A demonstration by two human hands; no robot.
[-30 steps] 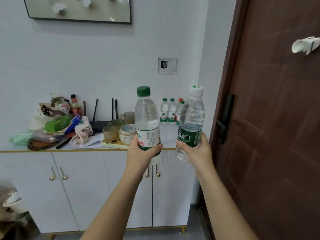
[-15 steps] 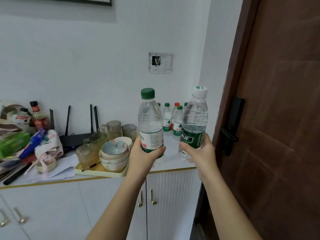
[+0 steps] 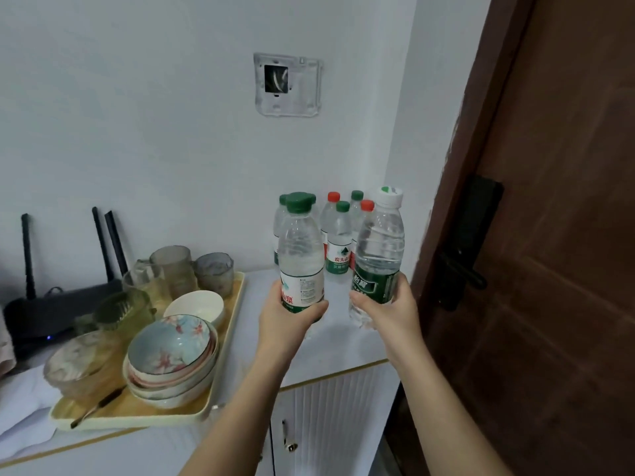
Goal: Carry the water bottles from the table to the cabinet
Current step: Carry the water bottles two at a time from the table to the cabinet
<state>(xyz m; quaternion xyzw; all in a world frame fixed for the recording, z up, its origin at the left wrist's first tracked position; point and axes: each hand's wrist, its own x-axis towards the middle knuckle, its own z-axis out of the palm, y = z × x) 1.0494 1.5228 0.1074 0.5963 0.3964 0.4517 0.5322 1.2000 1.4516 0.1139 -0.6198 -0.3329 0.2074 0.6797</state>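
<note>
Left hand (image 3: 287, 316) grips the green-cap bottle (image 3: 301, 255), right hand (image 3: 391, 310) grips the white-cap bottle (image 3: 379, 249), both over the cabinet (image 3: 347, 348); bottle cluster (image 3: 338, 242) stands at twelve o'clock.

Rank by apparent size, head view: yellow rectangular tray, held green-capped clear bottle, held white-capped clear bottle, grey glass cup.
1. yellow rectangular tray
2. green-capped clear bottle and white-capped clear bottle: alike
3. grey glass cup, farther back
</note>
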